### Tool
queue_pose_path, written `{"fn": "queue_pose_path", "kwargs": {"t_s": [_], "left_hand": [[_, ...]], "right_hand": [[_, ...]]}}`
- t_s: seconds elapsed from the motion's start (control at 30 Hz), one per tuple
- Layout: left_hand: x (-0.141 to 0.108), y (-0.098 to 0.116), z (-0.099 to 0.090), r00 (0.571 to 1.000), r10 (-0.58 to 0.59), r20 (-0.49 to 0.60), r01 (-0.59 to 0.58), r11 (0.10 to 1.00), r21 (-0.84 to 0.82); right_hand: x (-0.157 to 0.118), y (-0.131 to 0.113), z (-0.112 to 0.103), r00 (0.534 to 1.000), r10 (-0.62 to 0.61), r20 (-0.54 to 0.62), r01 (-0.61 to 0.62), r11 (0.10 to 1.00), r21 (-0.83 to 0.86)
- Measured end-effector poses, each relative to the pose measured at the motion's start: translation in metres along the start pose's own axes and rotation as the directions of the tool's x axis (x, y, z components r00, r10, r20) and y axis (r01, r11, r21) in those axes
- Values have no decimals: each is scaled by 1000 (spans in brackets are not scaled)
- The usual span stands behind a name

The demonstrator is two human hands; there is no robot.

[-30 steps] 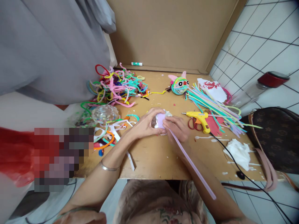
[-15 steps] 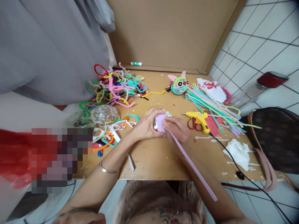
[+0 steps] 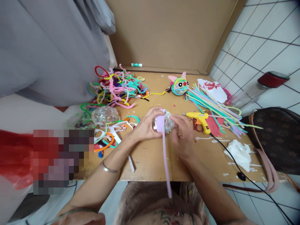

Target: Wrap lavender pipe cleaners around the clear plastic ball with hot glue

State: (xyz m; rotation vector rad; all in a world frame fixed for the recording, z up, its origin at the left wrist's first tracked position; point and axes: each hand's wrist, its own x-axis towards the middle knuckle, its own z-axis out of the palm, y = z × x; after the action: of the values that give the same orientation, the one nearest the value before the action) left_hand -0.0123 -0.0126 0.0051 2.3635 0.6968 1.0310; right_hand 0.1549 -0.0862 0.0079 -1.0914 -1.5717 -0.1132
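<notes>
My left hand is closed around a small whitish, see-through ball above the table. Lilac pipe cleaner lies in close rows over the ball's left part. Its loose end hangs down past the table's front edge. Just right of the ball is my right hand, somewhat blurred, with thumb and forefinger apart and nothing visible between them. Whether its fingertips touch the ball I cannot tell.
A yellow glue gun with a black cord lies on the right, near straight pipe cleaners and crumpled tissue. Tangled pipe cleaners and another clear ball sit left. A decorated eared ball stands behind.
My right hand has let go of the lilac pipe cleaner and moved slightly right. The loose end has swung left and now hangs nearly straight down. More of the ball shows.
</notes>
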Motion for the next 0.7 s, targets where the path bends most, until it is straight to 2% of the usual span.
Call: {"fn": "queue_pose_path", "kwargs": {"t_s": [0.07, 0.13, 0.17, 0.23, 0.3, 0.37, 0.47, 0.57, 0.7], "left_hand": [[-1, -1, -1, 998, 68, 11, -69, 994, 81], [-2, -1, -1, 987, 158, 25, -160, 972, 174], [-2, -1, 0, 979, 200, 35, -202, 955, 216], [-3, -1, 1, 960, 274, 53, -278, 919, 279], [-2, 1, 4, 938, 342, 65, -345, 888, 305], [-2, 3, 7, 915, 399, 67, -399, 865, 303], [-2, 5, 11, 897, 438, 63, -438, 856, 274], [-2, 6, 11, 897, 438, 60, -439, 868, 234], [-2, 7, 10, 905, 417, 83, -425, 880, 210]], "right_hand": [[1, 7, 0, 972, 227, -62, -224, 973, 59], [4, 17, 1, 885, 462, -55, -440, 870, 221], [5, 21, 2, 830, 558, -8, -524, 784, 332], [9, 26, 3, 707, 689, 160, -652, 546, 526], [13, 24, 3, 593, 738, 321, -721, 309, 621], [16, 19, 3, 525, 750, 403, -743, 172, 647], [19, 12, 1, 484, 765, 426, -749, 110, 654], [21, 12, 1, 446, 772, 452, -759, 59, 648], [21, 14, 0, 445, 746, 495, -763, 27, 646]]}}
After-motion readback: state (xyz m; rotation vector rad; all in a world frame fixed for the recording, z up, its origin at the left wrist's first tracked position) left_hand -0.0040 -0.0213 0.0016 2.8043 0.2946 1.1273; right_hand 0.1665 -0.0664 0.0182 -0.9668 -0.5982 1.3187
